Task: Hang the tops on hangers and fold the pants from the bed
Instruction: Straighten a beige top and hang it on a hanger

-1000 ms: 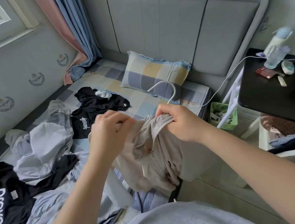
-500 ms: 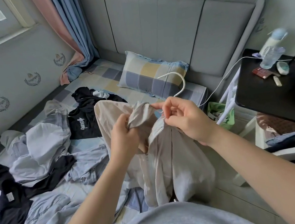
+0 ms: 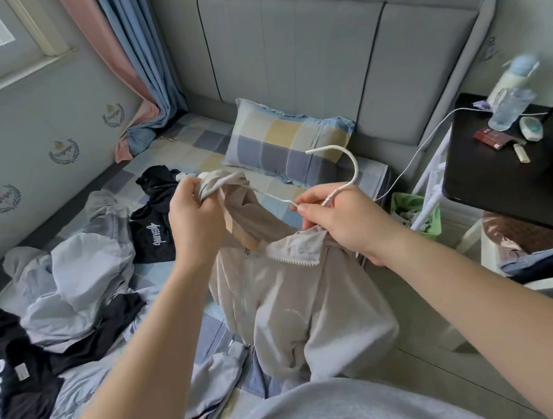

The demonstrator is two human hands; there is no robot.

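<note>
Jacket (image 3: 295, 296) beige, zip-front, rumpled | left hand (image 3: 193, 218) fingers clamp shoulder | right hand (image 3: 345, 222) fingers pinch white hanger (image 3: 352, 162) neck

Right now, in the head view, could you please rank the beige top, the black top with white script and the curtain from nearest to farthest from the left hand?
1. Beige top: gripped by the left hand itself.
2. Black top with white script: on the bed, just left of it.
3. Curtain: far corner, beside the headboard.

The checked bed (image 3: 192, 146) carries a matching pillow (image 3: 287, 146) against the headboard (image 3: 285, 53), with black tops (image 3: 157, 229) and rumpled pale-blue clothes (image 3: 79, 276) strewn at left.
</note>
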